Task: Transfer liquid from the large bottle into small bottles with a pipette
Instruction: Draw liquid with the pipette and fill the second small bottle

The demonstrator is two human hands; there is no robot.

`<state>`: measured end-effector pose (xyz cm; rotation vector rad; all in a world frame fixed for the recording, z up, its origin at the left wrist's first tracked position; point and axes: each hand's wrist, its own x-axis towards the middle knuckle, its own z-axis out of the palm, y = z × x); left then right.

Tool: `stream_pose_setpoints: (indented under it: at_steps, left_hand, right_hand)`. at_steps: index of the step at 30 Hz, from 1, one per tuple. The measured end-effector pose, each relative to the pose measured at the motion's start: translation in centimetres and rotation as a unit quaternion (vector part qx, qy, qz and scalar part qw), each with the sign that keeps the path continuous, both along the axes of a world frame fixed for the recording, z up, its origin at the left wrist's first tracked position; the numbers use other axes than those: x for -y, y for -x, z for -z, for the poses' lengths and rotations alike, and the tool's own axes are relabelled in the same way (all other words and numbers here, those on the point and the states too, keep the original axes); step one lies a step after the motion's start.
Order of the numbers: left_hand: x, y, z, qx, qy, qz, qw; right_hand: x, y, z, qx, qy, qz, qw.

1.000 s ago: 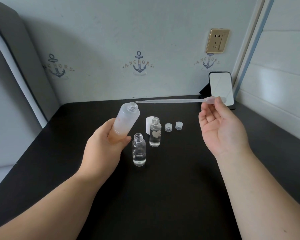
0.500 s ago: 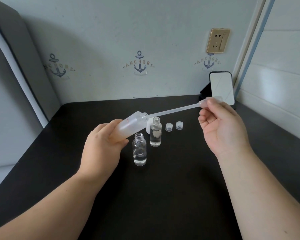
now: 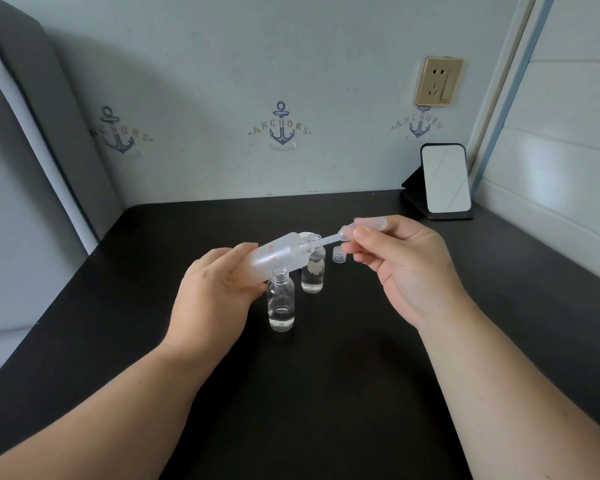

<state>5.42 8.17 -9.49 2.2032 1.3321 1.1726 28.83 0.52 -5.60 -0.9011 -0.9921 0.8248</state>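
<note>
In the head view, a black matte table (image 3: pixel 326 393) fills the lower part of the frame and runs back to a pale blue-grey wall (image 3: pixel 222 64) printed with three navy anchor motifs lettered "ANCHORS" (image 3: pixel 280 128). A brass-coloured wall socket (image 3: pixel 437 81) sits high on the right of that wall. Below it, at the table's far right corner, a small mirror (image 3: pixel 445 180) leans on a black stand. White panelling (image 3: pixel 561 140) closes the right side, and a grey padded panel with pale edging (image 3: pixel 32 116) slants down on the left.

The left hand (image 3: pixel 212 292) grips the base of the frosted large bottle (image 3: pixel 279 256), holding it above the table, tilted with its neck pointing up and to the right. The right hand (image 3: pixel 406 268) pinches the bulb end of the clear pipette (image 3: pixel 329 239) between thumb and fingers; the pipette's stem goes into the bottle's mouth.

Two small clear bottles stand uncapped on the table beneath the tilted one: the near small bottle (image 3: pixel 280 301), with a little liquid at its bottom, and the far small bottle (image 3: pixel 313 271), fuller. A small cap (image 3: pixel 339 255) sits just right of the far one, partly behind the right hand's fingers. A white round object behind the large bottle's neck is mostly hidden.
</note>
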Motion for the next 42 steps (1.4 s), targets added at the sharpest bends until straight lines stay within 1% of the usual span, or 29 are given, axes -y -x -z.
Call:
stream_pose_setpoints:
  at_steps: [5, 9, 16, 23, 29, 35, 38, 42]
  left_hand:
    - [0.0, 0.0, 0.0, 0.002, -0.001, 0.000, 1.000]
    - [0.0, 0.0, -0.1, 0.004, 0.005, -0.002, 1.000]
    - [-0.2, 0.1, 0.0, 0.011, 0.020, -0.010, 1.000]
    - [-0.3, 0.3, 0.0, 0.020, 0.015, -0.025, 0.999]
    - [-0.2, 0.4, -0.1, 0.069, 0.041, -0.028, 0.996]
    - [-0.2, 0.4, -0.2, 0.116, 0.060, -0.019, 0.991]
    - [-0.1, 0.3, -0.4, 0.126, 0.071, -0.017, 0.989]
    - [-0.5, 0.5, 0.0, 0.155, 0.102, -0.031, 0.982]
  right_hand:
    - [-0.2, 0.7, 0.4, 0.013, 0.005, -0.018, 1.000]
    - [-0.1, 0.5, 0.2, 0.003, -0.001, -0.019, 1.000]
    - [0.1, -0.9, -0.3, -0.090, -0.009, -0.006, 0.996]
    - [0.2, -2.6, -0.3, -0.199, -0.021, 0.018, 0.980]
    - [0.0, -3.4, -0.1, -0.272, -0.031, 0.040, 0.961]
    - [0.0, -3.5, -0.2, -0.311, -0.033, 0.061, 0.948]
    - [0.0, -3.5, -0.2, -0.329, -0.030, 0.066, 0.942]
    - [0.0, -3.5, -0.2, -0.322, -0.020, 0.066, 0.944]
